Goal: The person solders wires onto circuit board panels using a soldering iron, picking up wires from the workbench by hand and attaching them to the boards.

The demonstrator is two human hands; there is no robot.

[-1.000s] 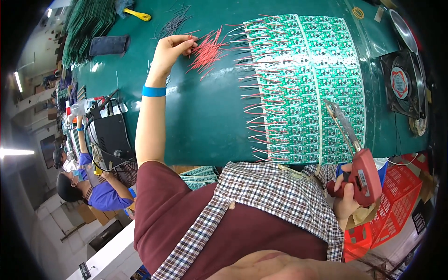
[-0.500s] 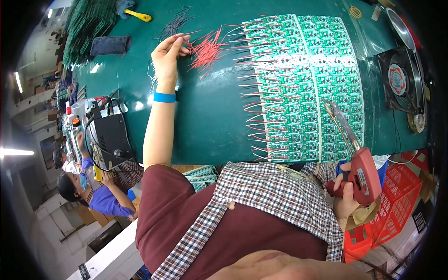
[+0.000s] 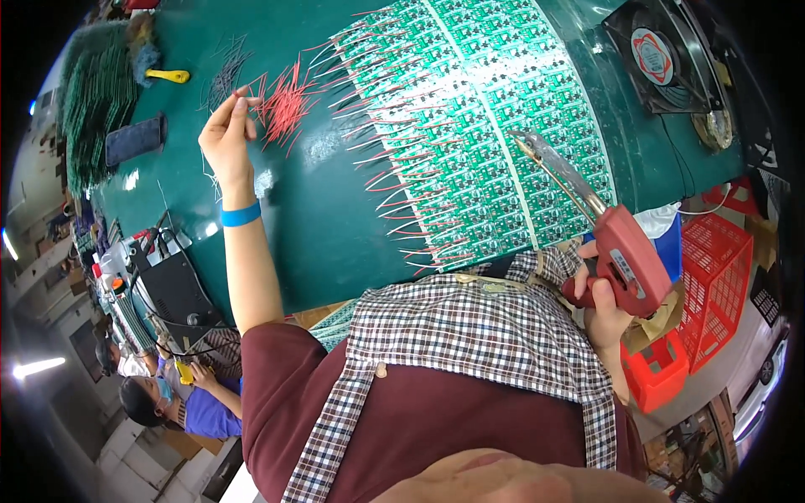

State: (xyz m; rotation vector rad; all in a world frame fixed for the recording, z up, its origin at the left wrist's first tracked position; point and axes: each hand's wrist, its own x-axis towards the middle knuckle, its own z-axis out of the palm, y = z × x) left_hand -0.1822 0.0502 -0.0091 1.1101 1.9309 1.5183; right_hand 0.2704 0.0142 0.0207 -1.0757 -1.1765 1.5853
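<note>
At the left edge of a pile of short red wires [image 3: 285,109], my left hand [image 3: 228,142] has thumb and forefinger pinched together on what looks like one red wire. A blue band circles that wrist. My right hand [image 3: 605,314] grips a red soldering gun [image 3: 633,264] by its handle. Its long tip points up and left, above a large panel of green circuit boards [image 3: 478,168]; I cannot tell whether it touches. Red and dark wires stick out along the panel's left edge. Behind my left hand lies a pile of dark wires [image 3: 226,74].
A fan [image 3: 658,59] stands at the far right. To the left are a phone [image 3: 136,141], a yellow-handled brush [image 3: 168,75], stacked green boards [image 3: 92,109] and a black box with cables [image 3: 180,285]. Red crates [image 3: 713,277] stand at right; another person [image 3: 201,402] works at left.
The whole view has turned and shifted, so the table's things appear farther left. My left hand stays pinched by the red wires, and my right hand keeps hold of the soldering gun.
</note>
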